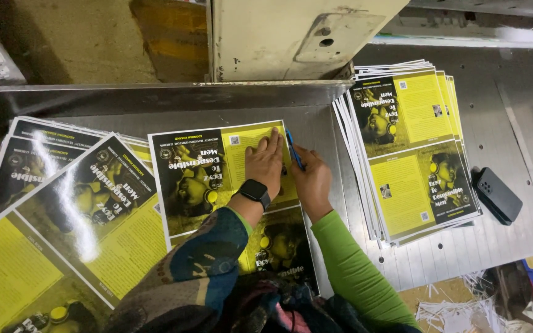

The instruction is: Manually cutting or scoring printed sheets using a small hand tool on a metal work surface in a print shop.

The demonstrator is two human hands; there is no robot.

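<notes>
Overhead, the left hand [265,161] lies flat, fingers stretched out, pressing a glossy black-and-yellow rectangular sheet [198,176] on the steel surface [316,126]; its long axis runs away from the person. The right hand [311,180] pinches a slim blue pen [293,150] at the sheet's right edge. A matching stack [411,154] lies right.

Green sleeves [353,265], seemingly black smartwatch [255,190]

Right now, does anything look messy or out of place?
Yes. The stack of printed sheets on the right is fanned out, with uneven edges. Paper scraps litter the floor at lower right. A dark phone lies on the metal table.
</notes>
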